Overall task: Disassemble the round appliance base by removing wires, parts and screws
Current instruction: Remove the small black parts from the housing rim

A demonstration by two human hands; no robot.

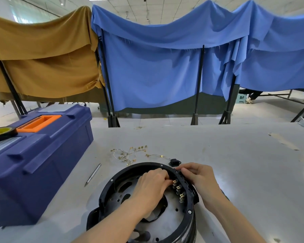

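round appliance base (104, 192), table's (235, 155) near edge, likely rigid | left hand (151, 186) pinches brass terminal (174, 181), probably bendable | right hand (198, 178) grips rim

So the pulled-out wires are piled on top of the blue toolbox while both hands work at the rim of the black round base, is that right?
Not quite. The head view shows the wires lying on the table, just beyond the round base, not on the blue toolbox. The rest holds: the left hand and the right hand both work at its rim.
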